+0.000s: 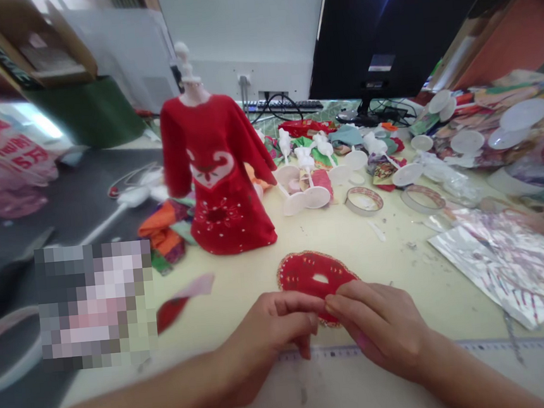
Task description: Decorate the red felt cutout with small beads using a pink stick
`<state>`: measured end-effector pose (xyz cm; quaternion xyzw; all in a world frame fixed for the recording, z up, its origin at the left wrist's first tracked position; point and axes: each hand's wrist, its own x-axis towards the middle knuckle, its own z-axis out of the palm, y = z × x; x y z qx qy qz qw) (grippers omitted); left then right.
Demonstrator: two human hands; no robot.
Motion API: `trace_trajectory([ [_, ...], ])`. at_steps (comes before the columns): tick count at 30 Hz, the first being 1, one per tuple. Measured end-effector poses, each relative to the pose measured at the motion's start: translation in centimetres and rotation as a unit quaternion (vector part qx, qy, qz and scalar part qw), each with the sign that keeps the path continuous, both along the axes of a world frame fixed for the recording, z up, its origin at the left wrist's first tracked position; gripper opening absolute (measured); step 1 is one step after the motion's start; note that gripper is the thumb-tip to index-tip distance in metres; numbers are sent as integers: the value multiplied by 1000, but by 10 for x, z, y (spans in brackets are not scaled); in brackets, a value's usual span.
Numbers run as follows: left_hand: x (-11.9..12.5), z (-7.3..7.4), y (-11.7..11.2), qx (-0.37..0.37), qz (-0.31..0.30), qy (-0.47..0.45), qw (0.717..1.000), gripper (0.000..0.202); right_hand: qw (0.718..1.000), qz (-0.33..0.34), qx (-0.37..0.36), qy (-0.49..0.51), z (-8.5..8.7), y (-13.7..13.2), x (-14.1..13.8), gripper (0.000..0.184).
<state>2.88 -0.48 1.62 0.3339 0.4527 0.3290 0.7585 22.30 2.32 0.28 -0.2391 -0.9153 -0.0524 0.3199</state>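
At lower centre, red piece [302, 281]: far rim trimmed, near rim partly hidden.
My left hand [270, 330] and right hand [390, 324] curl there, grasp unclear.

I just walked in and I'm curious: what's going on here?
A person is handling a red cloth piece with a trimmed edge on the table. The left hand and right hand come close together at its near side; whether they pinch it is hard to tell. Beyond it, to the left, stands a red dress; a tape roll lies beyond it to the right.
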Motion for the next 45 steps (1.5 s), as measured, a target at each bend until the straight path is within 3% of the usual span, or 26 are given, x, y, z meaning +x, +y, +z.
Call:
trace_trajectory([
  [6, -1, -3, 1, -8, 9, -15, 1000, 27, 1000, 1, -3, 10, 2, -1, -2, 12],
  [13, 0, -3, 2, -13, 8, -7, 1000, 26, 998, -2, -57, 37, 2, -2, -7, 7],
  [21, 1, -3, 1, -26, 17, -18, 999, 24, 998, -4, -36, 46, 1, -4, -8, 4],
  [32, 0, -6, 4, -28, 31, -54, 998, 24, 1000, 1, -8, 23, -2, -3, -5, 15],
  [45, 0, -3, 1, -24, 3, -21, 999, 26, 1000, -13, -1, 25, -4, -4, -6, 9],
])
